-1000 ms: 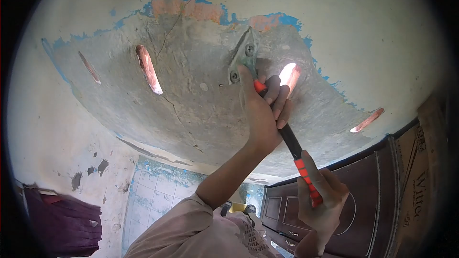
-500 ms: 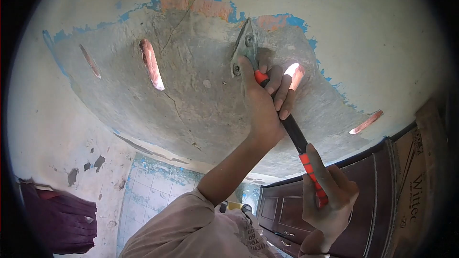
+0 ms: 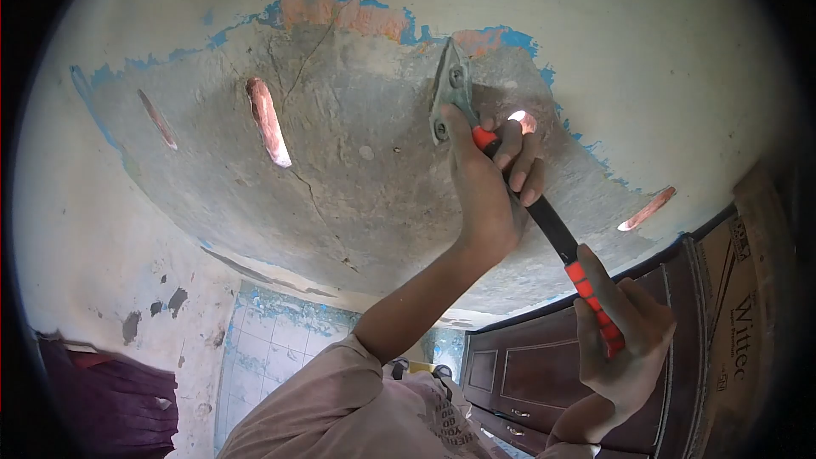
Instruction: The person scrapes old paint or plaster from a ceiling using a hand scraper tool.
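A long-handled scraper (image 3: 557, 234) with a black shaft, red parts and a grey metal head lies slantwise across the wall. My left hand (image 3: 489, 170) is wrapped round its upper shaft, with the thumb pressed against the head. Lower down, my right hand (image 3: 629, 331) grips the red and black handle, one finger stretched along it. The blade is at the upper part of a bare grey patch (image 3: 365, 195) edged with blue and orange paint remains. Whether the blade touches the wall cannot be made out.
Several slots pierce the wall, one of them a lit slot (image 3: 269, 123) at the left. A purple cloth (image 3: 110, 399) hangs at lower left. Dark cabinet doors (image 3: 552, 374) and a cardboard box (image 3: 731, 331) stand at lower right. Tiled floor (image 3: 263, 340) shows below.
Both hands and the scraper have moved to the right in the view, the right hand farthest. The head has come away from its earlier spot, and both hands keep their hold.
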Demonstrator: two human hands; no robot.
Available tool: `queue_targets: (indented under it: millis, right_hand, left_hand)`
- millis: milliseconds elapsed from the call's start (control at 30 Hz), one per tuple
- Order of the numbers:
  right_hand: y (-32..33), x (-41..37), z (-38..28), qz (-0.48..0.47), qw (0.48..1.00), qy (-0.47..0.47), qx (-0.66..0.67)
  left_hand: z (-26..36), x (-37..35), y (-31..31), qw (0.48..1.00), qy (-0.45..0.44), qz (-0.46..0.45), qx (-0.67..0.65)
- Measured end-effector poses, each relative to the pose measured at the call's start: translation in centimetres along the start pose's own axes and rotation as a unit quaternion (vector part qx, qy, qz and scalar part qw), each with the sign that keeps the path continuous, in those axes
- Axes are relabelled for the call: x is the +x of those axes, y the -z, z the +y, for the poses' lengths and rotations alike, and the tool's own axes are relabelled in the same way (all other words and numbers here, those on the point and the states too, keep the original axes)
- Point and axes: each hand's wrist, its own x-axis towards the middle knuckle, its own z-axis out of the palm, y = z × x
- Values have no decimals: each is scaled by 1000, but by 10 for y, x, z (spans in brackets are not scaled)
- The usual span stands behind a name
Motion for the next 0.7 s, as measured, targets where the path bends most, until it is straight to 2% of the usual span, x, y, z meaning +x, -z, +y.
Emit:
queue_targets:
  millis: [33,133,233,333,467,567,667,700]
  right_hand:
    - [-1,1,-3,0,1000,7,6]
    - [-2,7,-7,-5,1000,22,14]
    - [3,5,-3,-6,1000,14,17]
    - [1,5,1,13,999,5,47]
    - [-7,19,-6,4,998,43,44]
    - [6,15,-1,20,999,38,17]
    - [12,9,2,-2,1000,11,-2]
    - [10,12,0,0,1000,26,2]
  left_hand:
    - [1,0,-1,1000,-1,7,1]
    - [2,10,11,997,-18,-76,-24]
    - [-4,2,2,999,-5,-30,-25]
    - [0,3,1,999,17,-26,16]
    - [12,28,22,989,-60,-134,-3]
    - [4,9,2,999,-13,-30,27]
    - [-5,7,6,997,18,-80,14]
    - [-2,10,9,995,0,-95,-4]
